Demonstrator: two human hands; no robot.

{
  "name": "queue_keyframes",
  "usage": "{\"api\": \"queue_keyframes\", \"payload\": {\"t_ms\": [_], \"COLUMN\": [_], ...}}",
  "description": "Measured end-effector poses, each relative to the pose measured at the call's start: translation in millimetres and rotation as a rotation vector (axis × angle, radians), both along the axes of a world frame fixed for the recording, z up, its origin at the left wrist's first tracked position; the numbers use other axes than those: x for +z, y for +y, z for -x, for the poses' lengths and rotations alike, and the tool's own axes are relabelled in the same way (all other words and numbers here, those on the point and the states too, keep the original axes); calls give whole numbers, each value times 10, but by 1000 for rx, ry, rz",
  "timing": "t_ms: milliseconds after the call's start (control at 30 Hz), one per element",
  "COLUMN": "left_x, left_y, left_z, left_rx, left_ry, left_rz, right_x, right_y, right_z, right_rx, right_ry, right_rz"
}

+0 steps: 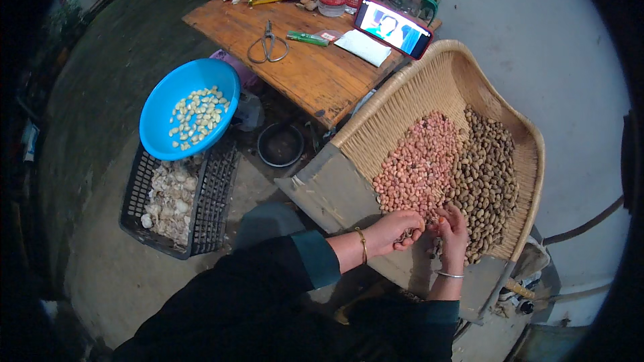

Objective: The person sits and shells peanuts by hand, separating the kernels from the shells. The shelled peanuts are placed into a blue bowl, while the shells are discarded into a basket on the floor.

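Before me lies a woven winnowing basket (534, 161). It holds a pile of pink shelled peanut kernels (420, 166) on the left and unshelled peanuts (485, 176) on the right. My left hand (400, 231), with a gold bangle at its wrist, is curled around some peanut shells (406, 235) at the near edge of the kernels. Close to it on the right is my right hand (453, 234), with a silver bangle and its fingers bent near the two piles. Whether its fingertips hold a peanut is too small to tell.
A wooden table (322, 80) bears scissors (268, 45), a propped phone (393, 27), bottles and jars. At left, a blue basin (151, 125) with peeled garlic cloves overlaps a black plastic crate (201, 211) of garlic and skins. A dark bowl (280, 146) stands beneath the table edge.
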State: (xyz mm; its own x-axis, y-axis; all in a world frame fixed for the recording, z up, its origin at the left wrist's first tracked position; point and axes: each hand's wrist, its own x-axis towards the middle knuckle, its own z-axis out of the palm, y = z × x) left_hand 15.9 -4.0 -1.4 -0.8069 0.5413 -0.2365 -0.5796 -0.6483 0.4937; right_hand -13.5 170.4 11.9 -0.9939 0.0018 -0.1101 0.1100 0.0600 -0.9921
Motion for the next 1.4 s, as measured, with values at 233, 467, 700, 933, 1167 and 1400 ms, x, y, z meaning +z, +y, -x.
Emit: {"api": "queue_keyframes", "payload": {"t_ms": [233,467,700,933,1167,1400], "left_x": [-28,-20,-35,-120,-120,-2], "left_y": [3,14,23,49,91,110], "left_z": [-5,-17,-26,-6,-8,28], "left_rx": [25,-13,-7,18,21,24], "left_ry": [-41,-50,-28,31,76,71], "left_rz": [37,130,153,270,460,477], "right_x": [-149,-224,-106,-168,95,-105], "right_y": [345,477,287,256,-116,-30], "right_z": [-132,-133,-200,-105,-245,-259], "right_rx": [269,210,206,153,252,174], "right_ry": [373,312,315,387,230,252], "right_rz": [-1325,-1249,-1231,-1089,-406,-466]}}
